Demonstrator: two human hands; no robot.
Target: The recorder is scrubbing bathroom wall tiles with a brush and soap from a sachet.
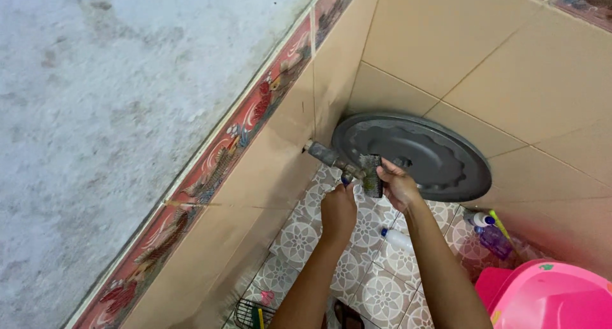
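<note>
Gripping tap [331, 158] w/ clenched left hand [338, 211], right hand [396, 184] grasping brush [370, 175] just above.

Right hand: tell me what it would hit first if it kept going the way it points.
The right hand points up-left toward the wall. It already grips a dark brush against the tap; going on, it would probably meet the tap first, then the beige tiled wall.

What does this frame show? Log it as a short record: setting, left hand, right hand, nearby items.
setting: tiled corner, beige wall tiles, patterned floor tiles
left hand: at the grey metal wall tap, fingers closed under it
right hand: gripping a dark bristled scrub brush against the tap
nearby: round grey metal lid on the wall, pink plastic tub, clear bottles on floor
</note>
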